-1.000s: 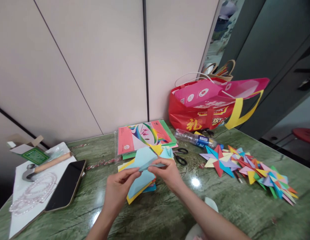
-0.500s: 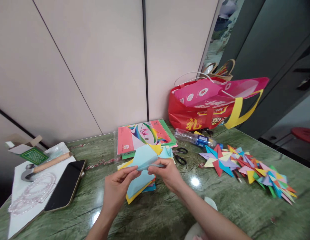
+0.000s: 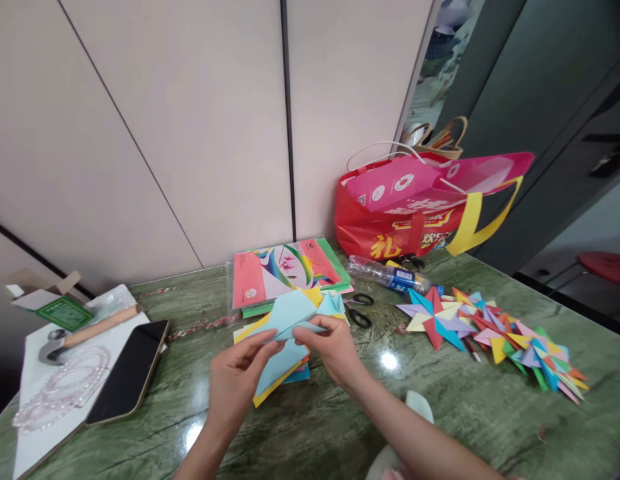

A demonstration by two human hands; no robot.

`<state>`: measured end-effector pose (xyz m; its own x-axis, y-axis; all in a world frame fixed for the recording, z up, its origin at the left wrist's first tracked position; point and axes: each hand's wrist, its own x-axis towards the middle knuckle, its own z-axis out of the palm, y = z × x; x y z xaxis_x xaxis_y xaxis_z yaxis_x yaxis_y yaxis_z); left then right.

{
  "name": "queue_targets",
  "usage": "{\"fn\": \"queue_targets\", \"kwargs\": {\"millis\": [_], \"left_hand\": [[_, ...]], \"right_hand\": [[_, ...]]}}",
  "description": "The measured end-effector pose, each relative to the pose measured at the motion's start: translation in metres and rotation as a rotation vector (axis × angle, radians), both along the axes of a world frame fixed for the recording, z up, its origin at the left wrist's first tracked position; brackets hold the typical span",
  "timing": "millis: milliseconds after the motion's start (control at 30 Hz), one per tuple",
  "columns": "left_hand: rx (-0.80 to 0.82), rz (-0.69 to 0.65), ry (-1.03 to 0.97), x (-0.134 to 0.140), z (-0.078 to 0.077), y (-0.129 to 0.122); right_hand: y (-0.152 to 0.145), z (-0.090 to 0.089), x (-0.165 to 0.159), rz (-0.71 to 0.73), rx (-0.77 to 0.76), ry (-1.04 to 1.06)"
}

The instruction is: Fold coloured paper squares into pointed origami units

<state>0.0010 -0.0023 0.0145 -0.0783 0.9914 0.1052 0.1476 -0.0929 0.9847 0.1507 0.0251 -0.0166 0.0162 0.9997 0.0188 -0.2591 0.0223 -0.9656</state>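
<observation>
A light blue sheet of folding paper [image 3: 292, 309] is held up between both hands, with a fold along its lower edge. My left hand [image 3: 243, 367] pinches the left end of that edge between thumb and fingers. Thumb and fingers of my right hand [image 3: 329, 347] press the fold farther right. Just below and behind lies a stack of coloured paper [image 3: 277, 373], light blue on top with yellow and orange edges. A small folded light blue piece [image 3: 332, 304] rests beyond my right fingers, beside yellow paper.
Behind the hands lies a pink paper pack [image 3: 250, 280]. Scissors [image 3: 361, 319], a plastic bottle [image 3: 375, 270], a red bag [image 3: 355, 220] and several paper stars [image 3: 437, 317] are to the right. A phone [image 3: 130, 373], a hammer [image 3: 97, 327], beads [image 3: 65, 387] and a box [image 3: 60, 308] occupy the left.
My right thumb has shifted slightly left along the fold, and the paper's lower edge now shows a flatter folded strip. The whole view has shifted slightly.
</observation>
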Motion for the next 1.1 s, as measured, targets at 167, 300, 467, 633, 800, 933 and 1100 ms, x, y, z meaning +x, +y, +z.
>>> {"fn": "queue_targets", "kwargs": {"millis": [167, 300, 467, 633, 800, 933, 1100], "left_hand": [[-0.017, -0.005, -0.007, -0.0002, 0.0005, 0.0006], [-0.045, -0.023, -0.083, 0.0003, 0.0001, 0.0009], [-0.039, -0.008, -0.119, 0.0021, -0.0003, 0.0005], [-0.033, 0.006, -0.135, 0.0025, -0.0007, -0.0001], [-0.064, -0.038, -0.158, 0.0005, -0.0008, 0.0009], [-0.163, -0.104, -0.257, -0.0018, 0.0007, 0.0038], [-0.324, -0.215, -0.312, -0.0056, 0.0002, 0.0076]], "right_hand": [[-0.0027, 0.0045, 0.0003, -0.016, 0.021, -0.009], [-0.0018, 0.0025, -0.0002, -0.011, 0.018, -0.017], [-0.0002, -0.0019, -0.0016, -0.029, 0.038, -0.032], [-0.0012, -0.0018, -0.0032, -0.036, 0.033, -0.027], [-0.0008, -0.0014, -0.0021, -0.027, -0.006, 0.028], [-0.0003, -0.0023, -0.0002, -0.015, 0.004, -0.015], [-0.0006, -0.0022, -0.0003, 0.005, 0.039, -0.121]]}}
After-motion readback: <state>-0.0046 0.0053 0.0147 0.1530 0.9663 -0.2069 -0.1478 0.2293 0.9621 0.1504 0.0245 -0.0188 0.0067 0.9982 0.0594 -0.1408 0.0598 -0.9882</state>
